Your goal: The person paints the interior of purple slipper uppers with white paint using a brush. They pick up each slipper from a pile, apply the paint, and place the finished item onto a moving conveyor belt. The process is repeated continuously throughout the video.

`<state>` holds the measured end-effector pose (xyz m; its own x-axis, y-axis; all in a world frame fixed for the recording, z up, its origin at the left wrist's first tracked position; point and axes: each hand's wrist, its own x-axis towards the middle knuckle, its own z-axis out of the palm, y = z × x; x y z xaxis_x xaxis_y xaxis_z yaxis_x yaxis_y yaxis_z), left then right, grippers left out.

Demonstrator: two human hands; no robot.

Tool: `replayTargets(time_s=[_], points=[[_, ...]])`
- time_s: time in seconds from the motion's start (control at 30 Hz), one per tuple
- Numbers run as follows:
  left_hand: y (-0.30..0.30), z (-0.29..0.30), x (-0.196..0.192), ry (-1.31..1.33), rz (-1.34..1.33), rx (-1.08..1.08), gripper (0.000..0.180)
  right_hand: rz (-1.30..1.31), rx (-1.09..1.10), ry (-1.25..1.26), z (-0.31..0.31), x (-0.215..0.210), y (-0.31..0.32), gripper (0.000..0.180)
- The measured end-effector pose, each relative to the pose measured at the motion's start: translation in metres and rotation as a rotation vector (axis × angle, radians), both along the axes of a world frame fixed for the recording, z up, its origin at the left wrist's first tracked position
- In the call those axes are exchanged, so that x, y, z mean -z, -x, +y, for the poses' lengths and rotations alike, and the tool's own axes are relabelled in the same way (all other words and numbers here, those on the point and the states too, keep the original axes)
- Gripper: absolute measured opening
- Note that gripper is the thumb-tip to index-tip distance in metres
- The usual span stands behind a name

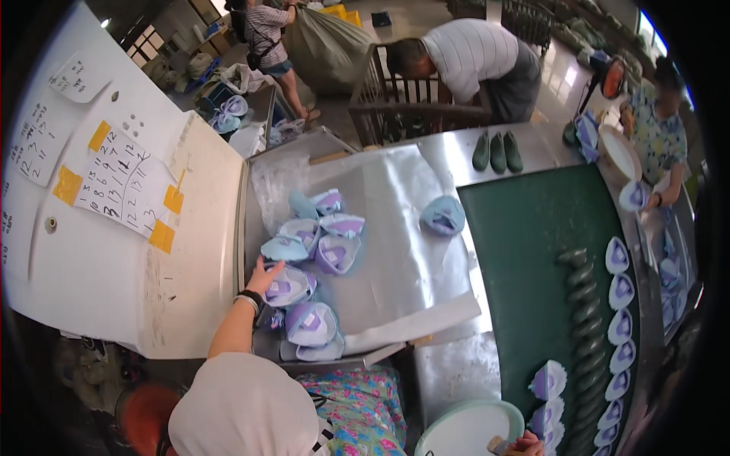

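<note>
My left hand [265, 278], with a black band and a bracelet at the wrist, reaches to a pile at the metal table's left side. Its thumb and fingers pinch the edge of a lavender and pale blue shoe upper [298, 286]. Other uppers [312, 325] lie stacked nearer me and farther off. My right hand [526, 444] shows at the lower edge, closed around a brush [498, 444]. The brush is over the rim of a white basin with a pale green rim [518, 415]. A single upper [442, 216] lies apart, farther right on the table.
Right of the table runs a green conveyor belt [525, 251] with rows of uppers [620, 327] and dark glossy shapes [585, 342]. Three green shoe lasts [497, 152] stand at its far end. A white board [190, 251] rises on the left. Co-workers work beyond.
</note>
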<state>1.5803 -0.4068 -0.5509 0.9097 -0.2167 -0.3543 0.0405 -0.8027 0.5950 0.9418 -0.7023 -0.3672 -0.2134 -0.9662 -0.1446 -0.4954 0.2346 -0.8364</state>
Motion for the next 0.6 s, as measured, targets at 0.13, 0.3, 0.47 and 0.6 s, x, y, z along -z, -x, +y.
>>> replayTargets(time_s=[0.13,0.3,0.47,0.6], points=[[0.008,-0.006,0.012,-0.375,0.140,0.275,0.120,0.023,-0.022,0.053,-0.006,-0.014,-0.034,0.028],[0.011,0.003,0.020,-0.375,0.372,0.036,0.132,0.009,-0.019,0.109,0.000,-0.023,-0.050,0.029],[0.068,0.020,0.036,-0.081,0.915,-0.160,0.120,-0.017,-0.020,0.183,0.021,-0.033,-0.042,0.031],[0.112,0.028,0.050,0.063,0.998,-0.299,0.086,-0.045,0.005,0.211,0.044,-0.047,-0.027,0.032]])
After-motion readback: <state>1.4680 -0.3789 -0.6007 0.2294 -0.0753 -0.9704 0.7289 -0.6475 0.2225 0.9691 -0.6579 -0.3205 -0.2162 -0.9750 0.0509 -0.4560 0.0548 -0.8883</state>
